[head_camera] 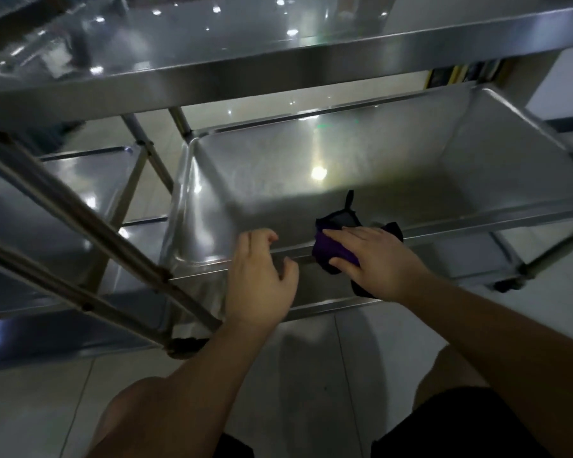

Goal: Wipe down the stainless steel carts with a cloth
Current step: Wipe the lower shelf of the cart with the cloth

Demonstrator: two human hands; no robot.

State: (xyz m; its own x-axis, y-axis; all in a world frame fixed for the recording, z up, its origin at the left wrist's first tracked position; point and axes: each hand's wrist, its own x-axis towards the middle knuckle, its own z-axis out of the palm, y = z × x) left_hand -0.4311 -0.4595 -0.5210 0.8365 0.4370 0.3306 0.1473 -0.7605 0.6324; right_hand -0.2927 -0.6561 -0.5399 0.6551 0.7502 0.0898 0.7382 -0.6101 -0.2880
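The crumpled purple and black cloth (336, 251) lies draped over the near rim of the shiny steel cart's middle tray (311, 153). Part of the cloth hangs inside the tray and part hangs down the outside of the rim. The right hand (377, 259) rests on top of the cloth. Its fingers (338, 233) are laid out fairly flat and press the cloth down on the rim; the thumb curls at the cloth's lower edge.

The rim runs long from side to side, so I think the next wipe has to slide along it, left or right.

The left hand (262, 276) is on the same rim, just beside the cloth on its left. Its fingers (262, 236) curl over the rim and hold it, with no cloth in them. It looks like it steadies the cart.

The right hand is the nearer one to the cloth. Beyond the rim, the tray floor looks dull and smeary. Above it sits the cart's flat top shelf (278, 71).
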